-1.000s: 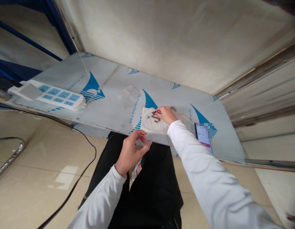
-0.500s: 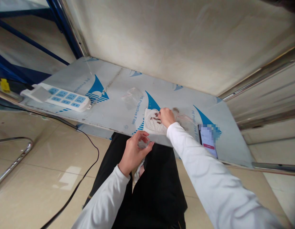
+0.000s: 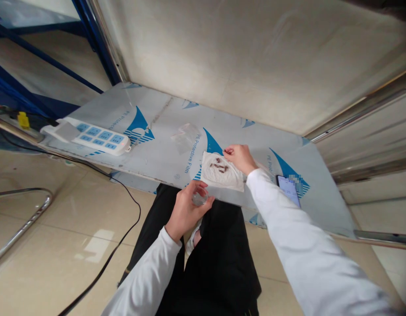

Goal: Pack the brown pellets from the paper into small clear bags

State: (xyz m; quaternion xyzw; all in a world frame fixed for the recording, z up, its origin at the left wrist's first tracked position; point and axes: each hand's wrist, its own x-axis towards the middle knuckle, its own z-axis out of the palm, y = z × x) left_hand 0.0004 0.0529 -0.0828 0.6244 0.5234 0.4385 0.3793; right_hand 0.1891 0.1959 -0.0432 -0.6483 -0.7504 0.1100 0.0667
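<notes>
My left hand point(image 3: 183, 214) grips a small clear round cup point(image 3: 199, 198) between thumb and fingers, just off the table's front edge and above my lap. On the table lies a white tissue point(image 3: 234, 182), creased and spread out. Several small dark brown pieces point(image 3: 219, 167) are scattered on its upper middle. My right hand point(image 3: 240, 157) is over the tissue's far right corner, thumb and fingertips pinched together. What the pinch holds, if anything, is too small to make out.
A clear plastic bag point(image 3: 185, 137) lies left of the tissue on the film-covered table point(image 3: 166, 153). Farther left is a white power strip point(image 3: 101, 138) with a black cable point(image 3: 124, 186) trailing to the floor. A phone point(image 3: 288, 191) lies to the right, near my right sleeve.
My right hand has drawn back from the brown pieces toward the tissue's far right corner, uncovering more of them. My left hand keeps its hold on the cup. The view has shifted slightly.
</notes>
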